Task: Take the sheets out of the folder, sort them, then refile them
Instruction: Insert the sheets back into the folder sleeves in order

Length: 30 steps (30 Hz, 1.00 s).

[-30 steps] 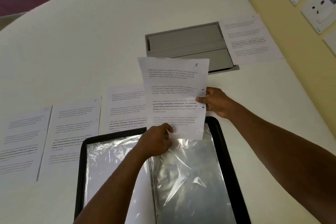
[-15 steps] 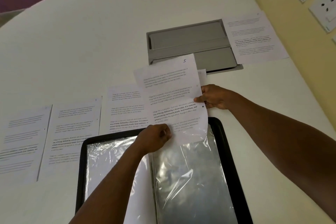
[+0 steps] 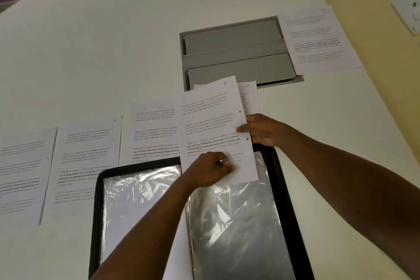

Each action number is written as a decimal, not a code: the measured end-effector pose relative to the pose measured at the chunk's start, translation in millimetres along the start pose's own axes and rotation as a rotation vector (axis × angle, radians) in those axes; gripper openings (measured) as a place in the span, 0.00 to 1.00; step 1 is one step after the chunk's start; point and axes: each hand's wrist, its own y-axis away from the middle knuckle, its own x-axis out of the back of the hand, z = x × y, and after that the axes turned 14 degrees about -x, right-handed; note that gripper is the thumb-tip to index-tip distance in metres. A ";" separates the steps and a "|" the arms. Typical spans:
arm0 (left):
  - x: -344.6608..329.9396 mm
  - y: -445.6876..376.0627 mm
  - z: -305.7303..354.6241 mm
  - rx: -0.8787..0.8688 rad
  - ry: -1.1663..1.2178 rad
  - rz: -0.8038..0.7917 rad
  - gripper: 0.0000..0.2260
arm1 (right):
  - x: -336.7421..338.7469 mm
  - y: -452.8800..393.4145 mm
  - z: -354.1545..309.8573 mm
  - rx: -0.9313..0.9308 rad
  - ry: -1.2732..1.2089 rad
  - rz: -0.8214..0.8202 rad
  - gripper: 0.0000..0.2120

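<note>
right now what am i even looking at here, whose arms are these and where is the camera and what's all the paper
There is no machine here. The camera sits on a person's head and looks forward and down, so the two bare arms are that person's own.

Both hands hold one printed sheet marked 5. The left hand pinches its lower edge with curled fingers, and the right hand grips its right edge.

Below it lies an open black folder with shiny clear plastic sleeves.

On the white table more printed sheets lie in a row to the left, another sheet marked 10 peeks out behind the held one, and one sheet lies far right, overlapping a grey panel set into the table.
</note>
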 end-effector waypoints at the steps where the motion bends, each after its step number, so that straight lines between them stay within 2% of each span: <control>1: -3.1 -3.8 2.8 -0.008 0.015 -0.007 0.09 | 0.9 1.1 -0.5 -0.006 0.048 -0.016 0.18; 5: -9.6 -15.1 10.0 -0.026 0.072 0.005 0.07 | 13.0 11.6 -6.7 -0.024 0.284 0.018 0.16; 9: -10.7 -19.8 13.7 -0.006 0.112 0.018 0.07 | 20.0 14.2 -7.5 -0.112 0.398 -0.068 0.18; 13: -11.4 -25.0 20.6 0.034 0.230 0.014 0.06 | 21.0 14.1 -7.7 -0.143 0.515 -0.079 0.18; 16: -11.9 -28.6 23.2 0.025 0.225 0.019 0.04 | 22.9 17.2 -10.1 -0.189 0.650 -0.074 0.19; 19: -12.9 -26.9 21.0 0.023 0.207 0.047 0.04 | 18.4 13.3 -8.1 -0.080 0.492 -0.044 0.18; 21: -13.2 -25.1 19.3 0.025 0.200 0.052 0.04 | 15.6 7.8 -6.3 0.017 0.397 0.055 0.16; 23: -13.1 -24.2 18.3 0.026 0.189 0.062 0.04 | 15.7 8.1 -9.4 0.004 0.664 0.150 0.17; 24: -12.5 -23.8 17.6 0.027 0.176 0.065 0.04 | 14.7 9.7 -10.7 -0.057 0.830 0.131 0.18; 26: -11.4 -22.8 16.9 0.023 0.148 0.062 0.03 | 13.3 13.3 -9.3 -0.141 0.942 0.077 0.17; 27: -11.6 -22.6 16.9 0.018 0.142 0.061 0.03 | 12.7 13.1 -7.3 -0.117 0.910 0.074 0.16; 30: -13.6 -22.4 17.8 0.006 0.145 0.077 0.04 | 8.6 9.6 -0.9 0.074 0.589 0.170 0.16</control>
